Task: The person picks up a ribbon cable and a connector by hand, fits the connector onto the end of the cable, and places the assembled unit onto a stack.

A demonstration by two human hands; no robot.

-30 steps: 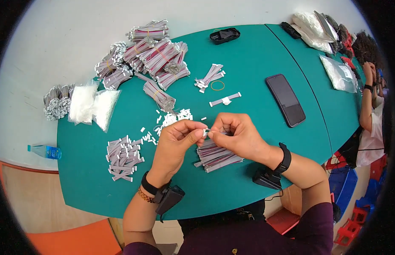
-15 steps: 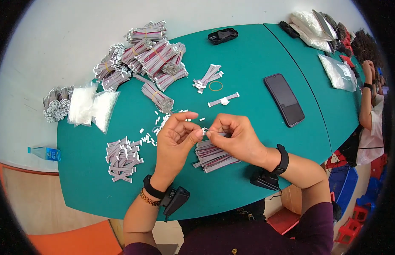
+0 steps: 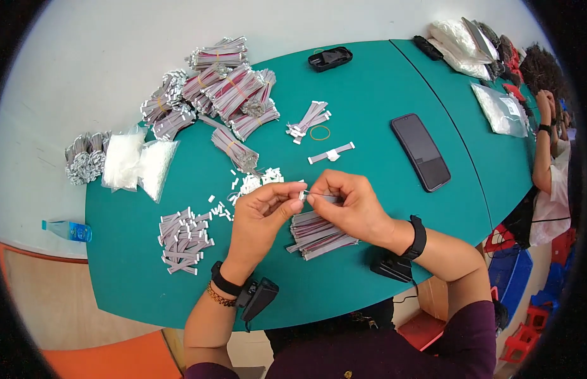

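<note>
One left hand [image 3: 258, 211] pinching a blocky white connector [image 3: 303, 196], right hand [image 3: 353, 207] pinching flat grey cable [image 3: 332, 199]

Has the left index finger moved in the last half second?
Yes: against the rubber band, the left index finger has shifted right and lower in view, toward the right hand.

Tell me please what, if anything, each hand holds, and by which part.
The right hand pinches a grey ribbon cable near one end; the left hand seems to pinch the white connector there.
</note>
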